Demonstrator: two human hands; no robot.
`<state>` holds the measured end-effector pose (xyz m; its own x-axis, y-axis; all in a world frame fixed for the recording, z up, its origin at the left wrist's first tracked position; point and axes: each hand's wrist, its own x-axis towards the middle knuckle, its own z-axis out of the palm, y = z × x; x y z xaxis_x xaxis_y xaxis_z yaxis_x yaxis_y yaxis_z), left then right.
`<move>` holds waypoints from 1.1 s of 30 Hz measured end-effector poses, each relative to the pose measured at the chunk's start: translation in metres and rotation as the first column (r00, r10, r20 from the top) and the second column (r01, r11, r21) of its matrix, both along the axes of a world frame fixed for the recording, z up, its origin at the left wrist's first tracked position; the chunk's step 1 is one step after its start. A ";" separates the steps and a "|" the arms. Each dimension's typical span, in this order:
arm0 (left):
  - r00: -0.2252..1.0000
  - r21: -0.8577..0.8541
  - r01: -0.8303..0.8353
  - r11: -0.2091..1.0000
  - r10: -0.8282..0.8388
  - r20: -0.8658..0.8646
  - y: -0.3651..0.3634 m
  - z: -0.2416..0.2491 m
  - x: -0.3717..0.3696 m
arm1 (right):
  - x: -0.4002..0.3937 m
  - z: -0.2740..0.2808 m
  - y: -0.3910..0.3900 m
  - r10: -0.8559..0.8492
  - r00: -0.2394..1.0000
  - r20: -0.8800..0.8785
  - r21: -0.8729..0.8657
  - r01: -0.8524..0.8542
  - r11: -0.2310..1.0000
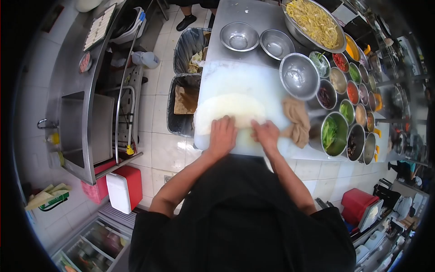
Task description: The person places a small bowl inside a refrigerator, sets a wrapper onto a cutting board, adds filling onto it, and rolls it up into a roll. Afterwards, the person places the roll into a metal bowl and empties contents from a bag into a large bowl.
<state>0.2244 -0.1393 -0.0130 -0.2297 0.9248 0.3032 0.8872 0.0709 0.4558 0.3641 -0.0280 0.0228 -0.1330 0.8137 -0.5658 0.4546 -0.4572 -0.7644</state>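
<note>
A pale, rounded flat sheet, which looks like dough or a large wrapper, lies on the white cutting board in front of me. My left hand rests on the sheet's near edge, fingers stretched forward and lying flat. At the near right edge of the sheet, my right hand has its fingers curled in, thumb and forefinger pinched at the rim. Just right of that hand lies a crumpled brown cloth. The sheet's near edge is partly hidden by my hands.
Steel bowls stand behind the board. A big bowl of yellow shreds is at the back right, with several ingredient pots along the right. Lined bins stand left of the table; a sink is farther left.
</note>
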 end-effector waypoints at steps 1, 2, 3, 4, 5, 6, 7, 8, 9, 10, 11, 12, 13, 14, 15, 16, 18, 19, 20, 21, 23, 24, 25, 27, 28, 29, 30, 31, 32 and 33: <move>1.000 0.000 -0.002 1.000 0.002 0.000 0.000 0.000 0.000 | 0.001 -0.001 0.001 0.011 1.000 0.013 0.016 -0.011 1.000; 1.000 -0.005 -0.007 1.000 0.007 0.001 0.001 0.000 0.000 | 0.002 -0.005 0.002 0.022 0.999 0.026 0.031 -0.023 0.999; 1.000 -0.011 -0.013 1.000 0.013 0.001 0.001 0.001 0.001 | 0.003 -0.007 0.002 0.034 0.999 0.039 0.045 -0.036 0.998; 1.000 -0.019 -0.018 1.000 0.018 0.001 0.001 0.003 0.001 | 0.004 -0.007 0.003 0.062 0.996 0.066 0.072 -0.066 0.995; 1.000 -0.032 -0.006 0.999 0.006 -0.010 0.000 0.005 0.001 | 0.004 -0.007 0.004 0.088 0.992 0.092 0.099 -0.097 0.990; 1.000 -0.044 0.006 0.999 -0.007 -0.022 0.000 0.007 0.001 | 0.004 -0.008 0.005 0.112 0.986 0.120 0.125 -0.127 0.984; 0.999 -0.055 0.020 0.998 -0.021 -0.032 0.000 0.009 0.000 | 0.006 -0.010 0.004 0.128 0.975 0.180 0.247 -0.171 0.954; 0.999 -0.079 0.012 0.997 -0.014 -0.035 0.001 0.007 0.000 | 0.008 -0.013 0.003 0.133 0.961 0.243 0.365 -0.218 0.905; 0.999 -0.100 0.006 0.995 -0.010 -0.038 0.000 0.004 0.000 | 0.010 -0.014 0.004 0.127 0.944 0.306 0.473 -0.266 0.840; 0.999 -0.121 0.003 0.993 -0.008 -0.040 0.001 0.004 0.001 | 0.010 -0.009 0.008 0.111 0.943 0.313 0.494 -0.261 0.829; 0.999 -0.113 0.003 0.994 -0.007 -0.034 0.002 0.004 0.001 | 0.010 -0.003 0.014 0.095 0.943 0.319 0.515 -0.256 0.818; 1.000 -0.106 0.002 0.994 -0.005 -0.029 0.002 0.005 0.001 | 0.009 0.003 0.020 0.080 0.943 0.323 0.535 -0.252 0.807; 1.000 -0.102 0.000 0.995 -0.003 -0.026 0.001 0.006 0.002 | 0.010 0.006 0.027 0.109 0.953 0.282 0.592 -0.262 0.762; 1.000 -0.103 0.003 0.995 -0.004 -0.018 0.001 0.007 0.002 | 0.009 0.008 0.037 0.141 0.961 0.240 0.647 -0.266 0.714; 1.000 -0.104 0.004 0.995 -0.005 -0.012 0.002 0.007 0.002 | 0.006 0.011 0.047 0.176 0.964 0.198 0.700 -0.265 0.663; 1.000 -0.105 0.006 0.994 -0.007 -0.008 0.002 0.008 0.002 | 0.000 0.014 0.058 0.225 0.958 0.178 0.731 -0.282 0.621; 1.000 -0.096 0.008 0.995 -0.010 -0.025 0.002 0.008 0.001 | -0.012 0.020 0.090 0.275 0.945 0.177 0.841 -0.291 0.456; 0.999 -0.092 0.007 0.996 -0.010 -0.033 0.002 0.008 0.001 | -0.018 0.025 0.109 0.300 0.936 0.182 0.884 -0.289 0.367; 1.000 -0.091 0.012 0.996 -0.014 -0.027 0.002 0.008 0.001 | -0.026 0.040 0.128 0.281 0.940 0.194 0.898 -0.286 0.333; 1.000 -0.090 0.015 0.996 -0.017 -0.023 0.002 0.008 0.000 | -0.035 0.052 0.149 0.263 0.943 0.205 0.911 -0.282 0.299; 1.000 -0.093 0.017 0.996 -0.019 -0.024 0.002 0.008 -0.001 | -0.049 0.058 0.204 0.319 0.905 0.282 0.878 -0.378 0.295; 0.999 -0.096 0.016 0.995 -0.019 -0.029 0.002 0.007 0.000 | -0.056 0.061 0.224 0.336 0.828 0.449 0.783 -0.545 0.299; 0.999 -0.099 0.014 0.995 -0.017 -0.034 0.003 0.008 0.000 | -0.063 0.065 0.242 0.353 0.720 0.597 0.657 -0.692 0.299; 0.999 -0.095 0.016 0.995 -0.021 -0.049 0.004 0.009 -0.001 | -0.075 0.057 0.275 0.389 0.508 0.769 0.411 -0.858 0.308; 0.998 -0.094 0.013 0.996 -0.019 -0.057 0.004 0.009 -0.002 | -0.080 0.037 0.290 0.409 0.427 0.807 0.313 -0.895 0.317; 0.999 -0.093 0.013 0.996 -0.017 -0.039 0.004 0.010 -0.002 | -0.086 0.031 0.296 0.430 0.342 0.836 0.212 -0.923 0.322; 1.000 -0.092 0.013 0.996 -0.015 -0.020 0.004 0.010 -0.002 | -0.091 0.029 0.305 0.529 0.214 0.821 0.033 -0.943 0.330; 1.000 -0.092 0.013 0.996 -0.013 0.001 0.004 0.010 -0.002 | -0.095 0.029 0.308 0.556 0.172 0.813 -0.026 -0.944 0.330; 1.000 -0.099 0.009 0.995 -0.009 0.004 0.003 0.009 -0.002 | -0.098 0.029 0.311 0.583 0.128 0.802 -0.088 -0.941 0.328; 1.000 -0.106 0.005 0.994 -0.004 0.007 0.003 0.007 -0.002 | -0.100 0.028 0.312 0.610 0.084 0.788 -0.150 -0.934 0.324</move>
